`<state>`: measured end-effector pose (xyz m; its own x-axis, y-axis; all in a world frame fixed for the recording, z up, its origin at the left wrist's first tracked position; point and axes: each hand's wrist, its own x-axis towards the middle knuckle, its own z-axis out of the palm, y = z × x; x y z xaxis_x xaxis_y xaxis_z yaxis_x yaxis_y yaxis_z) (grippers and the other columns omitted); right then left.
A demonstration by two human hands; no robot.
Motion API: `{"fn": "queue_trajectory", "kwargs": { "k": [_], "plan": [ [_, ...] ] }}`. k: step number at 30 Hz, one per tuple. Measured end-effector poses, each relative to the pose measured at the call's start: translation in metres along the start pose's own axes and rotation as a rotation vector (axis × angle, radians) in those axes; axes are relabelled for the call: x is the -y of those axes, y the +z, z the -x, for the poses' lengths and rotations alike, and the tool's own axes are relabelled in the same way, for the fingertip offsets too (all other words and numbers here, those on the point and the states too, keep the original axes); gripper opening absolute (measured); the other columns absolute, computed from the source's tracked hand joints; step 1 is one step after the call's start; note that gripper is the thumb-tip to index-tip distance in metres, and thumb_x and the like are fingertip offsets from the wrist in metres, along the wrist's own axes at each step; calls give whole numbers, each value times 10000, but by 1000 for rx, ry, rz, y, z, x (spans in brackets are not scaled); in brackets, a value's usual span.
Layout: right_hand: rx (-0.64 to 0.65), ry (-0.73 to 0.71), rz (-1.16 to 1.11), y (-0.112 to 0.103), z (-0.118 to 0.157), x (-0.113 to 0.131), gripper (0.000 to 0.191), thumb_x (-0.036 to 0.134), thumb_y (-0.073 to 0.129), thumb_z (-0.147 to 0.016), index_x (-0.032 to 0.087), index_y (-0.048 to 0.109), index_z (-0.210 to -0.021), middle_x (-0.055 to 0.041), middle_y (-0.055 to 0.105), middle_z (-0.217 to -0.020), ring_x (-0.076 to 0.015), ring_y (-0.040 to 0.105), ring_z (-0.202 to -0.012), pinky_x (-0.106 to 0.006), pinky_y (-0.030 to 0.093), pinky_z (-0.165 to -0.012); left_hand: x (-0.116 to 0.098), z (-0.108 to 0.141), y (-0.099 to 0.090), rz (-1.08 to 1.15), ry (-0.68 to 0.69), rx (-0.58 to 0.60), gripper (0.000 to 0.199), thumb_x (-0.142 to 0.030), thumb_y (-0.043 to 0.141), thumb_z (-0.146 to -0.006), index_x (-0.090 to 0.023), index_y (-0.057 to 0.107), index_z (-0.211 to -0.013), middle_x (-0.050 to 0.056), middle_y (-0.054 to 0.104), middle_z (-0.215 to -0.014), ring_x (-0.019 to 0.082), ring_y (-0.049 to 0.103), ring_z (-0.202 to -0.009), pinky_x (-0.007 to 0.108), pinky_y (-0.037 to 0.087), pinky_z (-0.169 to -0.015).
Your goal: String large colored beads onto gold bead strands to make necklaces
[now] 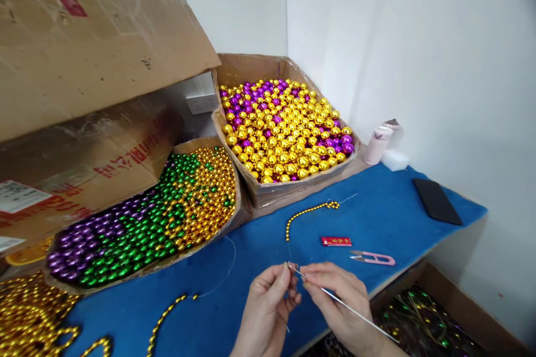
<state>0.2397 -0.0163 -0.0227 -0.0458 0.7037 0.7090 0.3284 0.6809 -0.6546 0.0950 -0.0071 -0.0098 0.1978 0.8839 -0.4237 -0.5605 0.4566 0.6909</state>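
My left hand point(272, 301) is closed, thumb and finger pinched on a fine clear thread point(289, 251). The thread runs up to a short string of gold beads point(299, 215) on the blue cloth point(268, 240). In my right hand point(341, 301) is a long thin metal needle point(360, 312), gripped between thumb and fingers. Its far end meets my left fingertips; the exact contact between needle and thread is too small to make out. Another gold bead string point(161, 321), with a loose thread end, lies left of my hands.
Pink-handled thread snips point(372, 258), a red packet point(336, 241) and a black phone-like slab point(436, 201) lie to the right. Behind stand a box of large gold and purple beads point(285, 128) and a carton of smaller beads point(146, 223). A box point(473, 304) sits below the table edge.
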Motion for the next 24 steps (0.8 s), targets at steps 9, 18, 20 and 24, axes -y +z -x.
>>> {"fn": "queue_trajectory", "kwargs": {
  "k": [9,18,20,24],
  "plan": [
    [25,-28,44,1,-2,-2,192,87,620,-809,218,653,-945,-31,728,-889,-170,684,-828,-286,553,-752,-8,-5,1,49,-52,106,138,-255,693,-755,-125,656,-781,0,542,-654,60,489,-549,199,435,-554],
    [-17,156,-146,6,-29,-9,87,171,567,-853,211,640,-878,-36,693,-851,-170,658,-826,-308,542,-734,-58,-28,26,-392,261,147,119,-208,628,-737,-133,596,-651,34,596,-690,131,542,-666,237,430,-630],
    [-1,202,-201,2,-45,-11,86,214,537,-871,198,619,-853,-41,685,-849,-150,657,-735,-294,546,-667,-71,-37,27,-438,359,105,141,-259,627,-732,-137,598,-667,50,614,-738,160,565,-723,255,439,-650],
    [53,276,-243,-11,-107,-21,147,318,463,-918,191,507,-859,-43,696,-872,-90,635,-571,-232,533,-549,-83,-58,23,-577,560,-26,222,-357,625,-733,-145,585,-683,36,603,-699,155,543,-683,253,420,-637]
  ]
}}
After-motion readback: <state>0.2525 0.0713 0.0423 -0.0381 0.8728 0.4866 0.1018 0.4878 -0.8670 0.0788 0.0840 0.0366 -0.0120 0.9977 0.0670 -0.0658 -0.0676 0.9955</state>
